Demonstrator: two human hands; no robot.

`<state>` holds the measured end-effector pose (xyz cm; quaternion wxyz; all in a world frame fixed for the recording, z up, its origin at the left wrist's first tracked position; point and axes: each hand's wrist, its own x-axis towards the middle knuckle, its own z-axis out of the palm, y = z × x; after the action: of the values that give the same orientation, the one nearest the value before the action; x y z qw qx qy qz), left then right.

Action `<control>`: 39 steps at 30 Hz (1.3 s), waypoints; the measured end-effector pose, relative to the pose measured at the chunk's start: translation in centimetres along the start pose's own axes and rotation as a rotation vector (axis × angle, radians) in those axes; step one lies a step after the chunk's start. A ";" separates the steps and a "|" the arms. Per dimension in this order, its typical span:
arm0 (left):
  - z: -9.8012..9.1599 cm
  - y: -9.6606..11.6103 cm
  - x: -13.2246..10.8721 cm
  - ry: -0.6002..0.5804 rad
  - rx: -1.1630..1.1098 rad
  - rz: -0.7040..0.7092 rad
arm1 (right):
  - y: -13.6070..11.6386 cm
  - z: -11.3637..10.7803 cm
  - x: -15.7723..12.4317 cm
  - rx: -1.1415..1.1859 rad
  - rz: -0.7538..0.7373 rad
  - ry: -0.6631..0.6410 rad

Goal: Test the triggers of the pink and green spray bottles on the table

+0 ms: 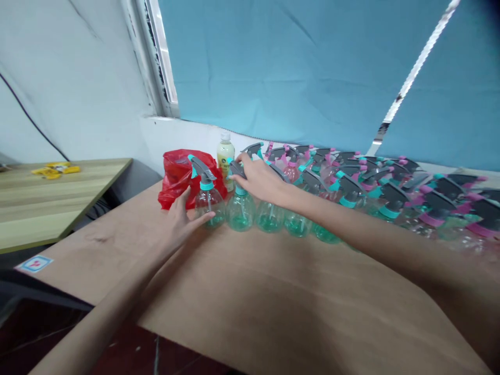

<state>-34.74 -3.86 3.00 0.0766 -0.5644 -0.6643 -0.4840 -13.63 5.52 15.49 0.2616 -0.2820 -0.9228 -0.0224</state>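
Observation:
At the left end of the front row stands a clear spray bottle [210, 200] with a turquoise collar and grey trigger head. My left hand [182, 219] is beside it, fingers spread, the thumb reaching across its front at the base. The second bottle in the row is a green-tinted spray bottle [240, 211]. My right hand [258, 177] comes over from the right, with thumb and fingers closed about its grey head; part of that head is hidden. Both bottles are upright on the brown table [250, 281].
Many more spray bottles [347, 190], with turquoise or pink parts, fill the table's back right. Behind the left end sit a red plastic bag [172, 177] and a capped drink bottle [225, 151]. A wooden side table [58, 198] holds yellow items [57, 170].

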 end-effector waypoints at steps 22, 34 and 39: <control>3.7 13.8 -10.8 -0.468 -0.268 0.066 | -1.0 -7.0 -12.7 0.078 -0.021 -0.089; 8.4 19.9 -12.6 -0.726 -0.435 0.157 | 7.5 -8.4 -23.1 0.688 0.199 -0.144; 11.2 23.3 -13.1 -0.799 -0.476 0.184 | 8.0 -7.8 -25.0 0.843 0.342 0.032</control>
<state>-5.90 -7.01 1.65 -0.2739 -0.7647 -0.4596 -0.3592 11.93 -1.94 8.92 0.3679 -0.2990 -0.7872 0.3944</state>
